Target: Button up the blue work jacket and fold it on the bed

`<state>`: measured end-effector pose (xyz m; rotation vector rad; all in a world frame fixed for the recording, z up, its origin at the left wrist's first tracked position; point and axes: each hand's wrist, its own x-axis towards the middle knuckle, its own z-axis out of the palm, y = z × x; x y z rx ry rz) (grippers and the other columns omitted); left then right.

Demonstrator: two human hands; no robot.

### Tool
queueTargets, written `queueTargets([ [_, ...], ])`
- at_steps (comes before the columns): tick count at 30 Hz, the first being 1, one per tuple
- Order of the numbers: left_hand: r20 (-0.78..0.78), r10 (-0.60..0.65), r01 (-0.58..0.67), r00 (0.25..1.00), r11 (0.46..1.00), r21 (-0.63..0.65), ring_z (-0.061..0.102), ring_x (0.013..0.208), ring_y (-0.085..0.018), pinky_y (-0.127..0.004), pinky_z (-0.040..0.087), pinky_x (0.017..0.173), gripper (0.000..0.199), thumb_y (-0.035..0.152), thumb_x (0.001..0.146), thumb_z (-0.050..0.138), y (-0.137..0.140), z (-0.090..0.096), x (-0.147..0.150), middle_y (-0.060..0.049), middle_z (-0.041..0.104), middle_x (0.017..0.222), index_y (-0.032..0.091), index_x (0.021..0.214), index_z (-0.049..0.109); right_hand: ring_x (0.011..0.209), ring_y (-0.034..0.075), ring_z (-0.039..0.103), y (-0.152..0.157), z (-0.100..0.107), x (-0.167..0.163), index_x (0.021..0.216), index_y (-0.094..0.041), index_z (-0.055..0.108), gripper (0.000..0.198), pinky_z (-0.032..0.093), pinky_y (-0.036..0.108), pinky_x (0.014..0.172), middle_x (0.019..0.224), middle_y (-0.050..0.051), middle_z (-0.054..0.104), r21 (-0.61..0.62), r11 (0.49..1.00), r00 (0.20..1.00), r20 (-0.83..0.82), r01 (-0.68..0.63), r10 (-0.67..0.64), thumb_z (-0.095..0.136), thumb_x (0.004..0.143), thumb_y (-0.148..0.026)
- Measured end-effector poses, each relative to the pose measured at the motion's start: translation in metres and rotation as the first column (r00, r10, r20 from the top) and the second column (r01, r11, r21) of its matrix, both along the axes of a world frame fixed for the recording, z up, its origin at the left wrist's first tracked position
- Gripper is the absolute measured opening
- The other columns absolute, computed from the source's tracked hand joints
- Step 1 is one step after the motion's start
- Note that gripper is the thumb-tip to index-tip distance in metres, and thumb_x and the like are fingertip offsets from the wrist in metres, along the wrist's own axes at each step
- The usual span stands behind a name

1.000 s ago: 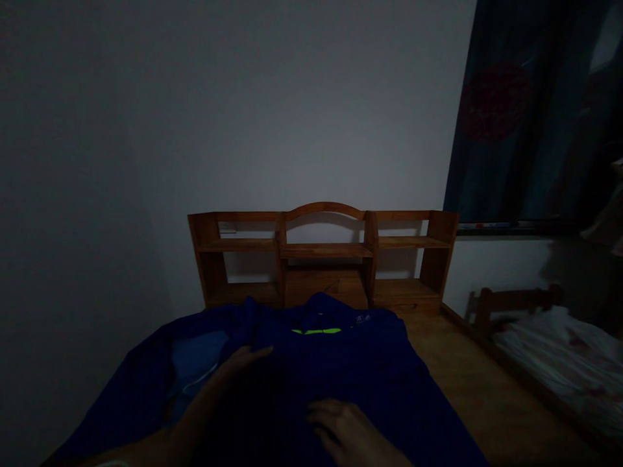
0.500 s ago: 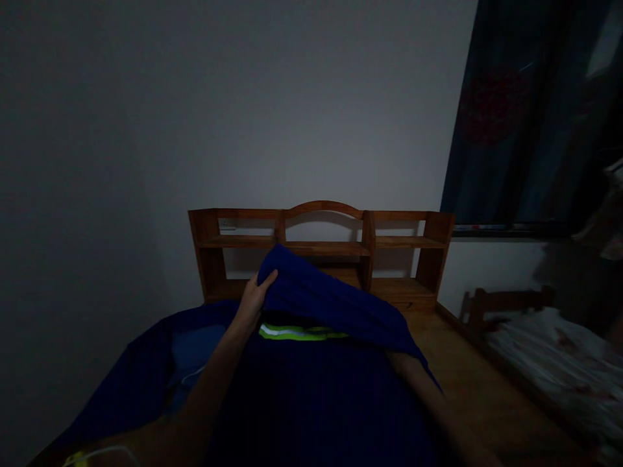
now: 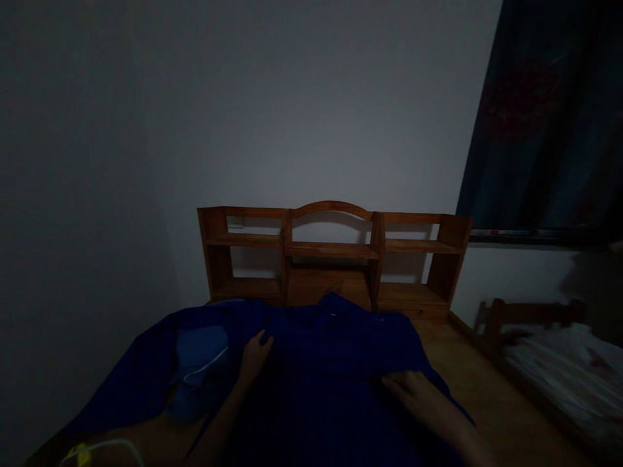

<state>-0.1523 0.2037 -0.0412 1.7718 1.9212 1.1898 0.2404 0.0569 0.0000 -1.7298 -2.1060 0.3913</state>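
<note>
A dark blue jacket (image 3: 331, 363) with a collar lies spread in front of me, one sleeve reaching out to the left. On its left side rests my left hand (image 3: 256, 355), thumb and finger slightly apart at the cloth. My right hand (image 3: 413, 392) lies over the jacket's right side, fingers stretched toward the middle and touching the fabric. Dim light hides fine folds. Between the left sleeve and my left forearm sits a lighter blue cloth item (image 3: 202, 353) with a white cord (image 3: 207, 364).
A wooden headboard with shelves (image 3: 333, 250) stands behind the jacket against the wall. Bare wooden boards (image 3: 462, 363) show at right. Farther right are a low wooden frame (image 3: 535, 311) and clear plastic-covered bedding (image 3: 574, 363). A yellow item (image 3: 82, 454) lies lower left.
The raised flap of the jacket has come down flat, covering the yellow-green reflective stripe. My left hand has lowered and let go; my right hand has come out from under the cloth.
</note>
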Motion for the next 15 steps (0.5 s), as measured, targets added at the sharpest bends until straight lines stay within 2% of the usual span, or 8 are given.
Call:
queueTargets([
  [2, -0.015, 0.021, -0.021, 1.0, 1.0, -0.016, 0.059, 0.104, -0.027, -0.035, 0.045, 0.089, 0.035, 0.029, 0.075, 0.054, 0.003, -0.007, -0.001, -0.012, 0.066, 0.102, 0.012, 0.104, 0.061, 0.101, 0.021, 0.059, 0.002, 0.012, -0.003, 0.114, -0.024, 0.06, 0.047, 0.043, 0.033, 0.088, 0.112, 0.006, 0.063, 0.146, 0.986, 0.996, 0.0, 0.084, -0.085, 0.027, 0.091, -0.048],
  [4, -0.047, 0.008, -0.009, 0.999, 1.0, -0.011, 0.058, 0.105, -0.026, -0.035, 0.043, 0.091, 0.041, 0.027, 0.077, 0.051, 0.002, -0.011, 0.0, -0.014, 0.064, 0.107, 0.01, 0.113, 0.055, 0.122, 0.024, 0.044, 0.013, 0.004, 0.002, 0.131, -0.023, 0.047, 0.053, 0.033, 0.04, 0.102, 0.134, 0.008, 0.047, 0.321, 0.926, 0.974, 0.046, 0.198, -0.224, 0.028, 0.09, -0.051],
  [6, -0.101, -0.009, 0.017, 0.995, 0.997, 0.074, 0.056, 0.106, -0.024, -0.034, 0.042, 0.093, 0.045, 0.024, 0.079, 0.048, -0.003, -0.011, 0.002, -0.014, 0.059, 0.113, 0.009, 0.122, 0.047, 0.132, 0.027, 0.028, 0.028, -0.023, 0.013, 0.136, -0.023, 0.04, 0.057, 0.024, 0.046, 0.107, 0.144, 0.008, 0.032, 0.37, 0.903, 0.949, 0.134, 0.22, -0.286, 0.031, 0.089, -0.054],
  [8, -0.162, 0.034, 0.003, 0.986, 0.975, 0.224, 0.053, 0.107, -0.022, -0.033, 0.041, 0.094, 0.048, 0.023, 0.08, 0.045, -0.009, -0.002, 0.0, -0.014, 0.053, 0.118, 0.01, 0.126, 0.041, 0.134, 0.027, 0.025, 0.039, -0.058, 0.025, 0.138, -0.026, 0.036, 0.059, 0.021, 0.05, 0.107, 0.145, 0.006, 0.03, 0.304, 0.933, 0.937, 0.227, 0.192, -0.266, 0.03, 0.088, -0.057],
  [10, -0.211, 0.18, -0.095, 0.961, 0.929, 0.358, 0.049, 0.111, -0.023, -0.034, 0.038, 0.097, 0.049, 0.026, 0.082, 0.045, -0.012, 0.014, -0.01, -0.014, 0.048, 0.122, 0.012, 0.129, 0.038, 0.135, 0.027, 0.022, 0.045, -0.087, 0.034, 0.14, -0.029, 0.031, 0.06, 0.02, 0.051, 0.108, 0.146, 0.005, 0.027, 0.261, 0.952, 0.928, 0.289, 0.162, -0.237, 0.028, 0.087, -0.059],
  [12, -0.221, 0.384, -0.269, 0.897, 0.868, 0.417, 0.043, 0.116, -0.027, -0.04, 0.034, 0.098, 0.054, 0.032, 0.082, 0.046, -0.01, 0.032, -0.032, -0.016, 0.044, 0.124, 0.013, 0.131, 0.034, 0.136, 0.026, 0.019, 0.048, -0.102, 0.04, 0.141, -0.03, 0.027, 0.061, 0.018, 0.051, 0.108, 0.147, 0.004, 0.025, 0.261, 0.954, 0.92, 0.316, 0.149, -0.23, 0.026, 0.087, -0.06],
  [15, -0.218, 0.621, -0.541, 0.753, 0.773, 0.332, 0.035, 0.12, -0.036, -0.051, 0.03, 0.095, 0.065, 0.04, 0.08, 0.049, -0.003, 0.056, -0.081, -0.022, 0.036, 0.13, 0.011, 0.134, 0.028, 0.136, 0.026, 0.018, 0.047, -0.103, 0.041, 0.141, -0.03, 0.026, 0.061, 0.018, 0.051, 0.108, 0.148, 0.004, 0.023, 0.281, 0.948, 0.915, 0.325, 0.147, -0.238, 0.026, 0.088, -0.059],
])
